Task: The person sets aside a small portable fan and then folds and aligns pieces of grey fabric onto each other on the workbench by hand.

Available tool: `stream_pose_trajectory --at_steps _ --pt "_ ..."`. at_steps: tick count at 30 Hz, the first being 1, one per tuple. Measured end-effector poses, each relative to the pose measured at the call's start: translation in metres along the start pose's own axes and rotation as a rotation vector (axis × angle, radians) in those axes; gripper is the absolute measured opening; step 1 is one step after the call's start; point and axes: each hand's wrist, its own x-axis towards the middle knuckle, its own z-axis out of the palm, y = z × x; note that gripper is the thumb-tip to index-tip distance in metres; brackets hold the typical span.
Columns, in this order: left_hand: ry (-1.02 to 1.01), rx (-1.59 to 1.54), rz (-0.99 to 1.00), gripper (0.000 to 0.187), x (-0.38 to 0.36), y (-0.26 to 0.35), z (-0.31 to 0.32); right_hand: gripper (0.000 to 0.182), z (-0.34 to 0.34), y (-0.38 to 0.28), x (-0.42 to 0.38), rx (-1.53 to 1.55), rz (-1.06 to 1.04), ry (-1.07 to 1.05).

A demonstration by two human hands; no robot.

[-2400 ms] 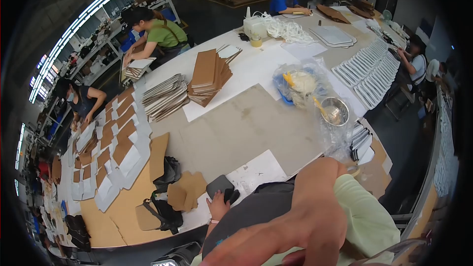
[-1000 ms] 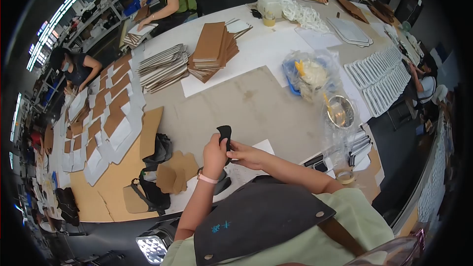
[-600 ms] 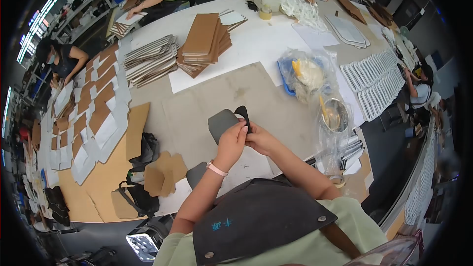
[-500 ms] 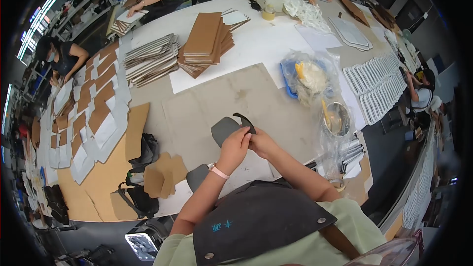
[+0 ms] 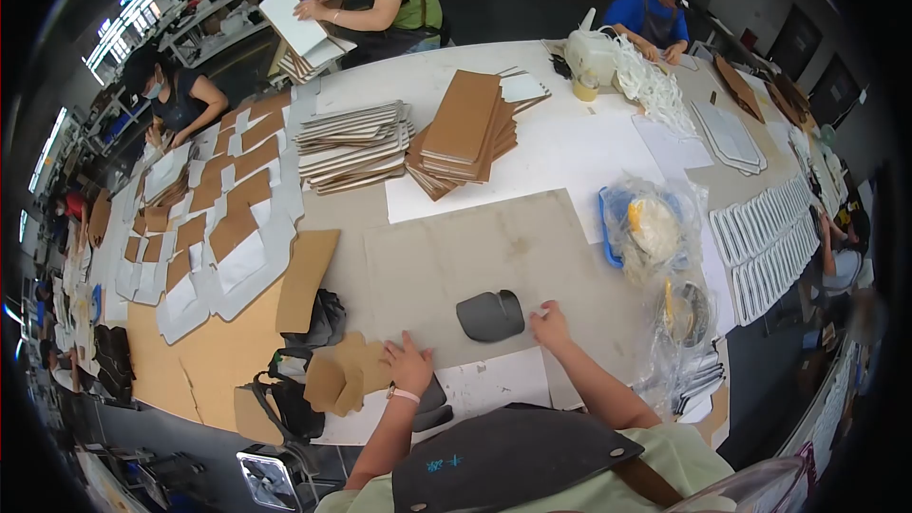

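Note:
A dark grey flat piece with rounded corners (image 5: pixel 484 317) lies on the grey mat (image 5: pixel 437 256) in front of me, a darker curved strip along its right side. My right hand (image 5: pixel 551 327) is just right of it, apart from it, with thumb and forefinger apart and nothing visible in them. My left hand (image 5: pixel 408 366) is spread over the table's near side, empty. Beside and partly under that wrist lie more dark grey pieces (image 5: pixel 433 404). Brown card pieces (image 5: pixel 344 372) are just left of my left fingers.
Stacks of brown and white boards (image 5: pixel 461 119) stand at the back. To the right are a blue basket with plastic bags (image 5: pixel 608 237) and a plastic-covered round container (image 5: pixel 686 313). Black bundled material (image 5: pixel 323 318) lies left. Several people work around the table.
My hands have let go of the grey piece and strip, which now lie on the mat. My left hand moved left and nearer me, my right hand to the right. The view shifted.

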Motion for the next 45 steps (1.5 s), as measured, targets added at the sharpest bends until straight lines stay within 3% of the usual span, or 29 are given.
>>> stream_pose_trajectory --at_steps 4,7,10,15,22,24,25,27,29,35,43,45 --pt "0.009 0.006 0.092 0.070 0.006 -0.017 0.010 0.034 -0.069 0.021 0.020 -0.530 -0.470 0.596" --pt "0.016 0.028 0.120 0.069 0.011 -0.011 0.005 0.035 -0.087 0.031 0.026 -0.555 -0.110 0.639" --pt "0.034 0.023 0.162 0.073 0.016 -0.018 0.007 0.036 -0.086 0.049 0.024 -0.609 -0.027 0.612" --pt "-0.011 0.018 0.175 0.082 0.018 -0.021 -0.003 0.039 -0.082 0.062 0.018 -0.583 -0.117 0.668" --pt "-0.014 0.096 0.127 0.079 0.014 -0.011 -0.009 0.041 -0.080 0.057 0.008 -0.570 -0.214 0.761" --pt "-0.028 0.119 0.051 0.076 0.012 0.005 -0.017 0.035 -0.069 0.044 0.000 -0.499 -0.369 0.735" --pt "0.064 0.075 0.125 0.073 0.012 0.012 -0.009 0.033 -0.059 0.037 -0.002 -0.458 -0.441 0.720" --pt "0.157 -0.056 0.310 0.067 0.008 0.039 0.001 0.020 -0.029 0.025 -0.004 0.109 -0.223 0.183" --pt "0.177 -0.139 0.494 0.062 0.002 0.082 -0.006 0.012 0.002 0.006 -0.013 0.045 -0.514 0.212" --pt "0.062 -0.065 0.645 0.047 -0.003 0.102 0.015 0.011 0.015 -0.015 -0.004 -0.361 -0.584 0.134" --pt "0.022 -0.077 0.756 0.028 -0.008 0.086 0.012 0.012 0.024 0.001 -0.028 -0.296 -0.573 0.157" --pt "0.045 -0.043 0.799 0.032 -0.008 0.081 0.015 0.015 0.022 0.007 -0.039 -0.274 -0.577 0.165"
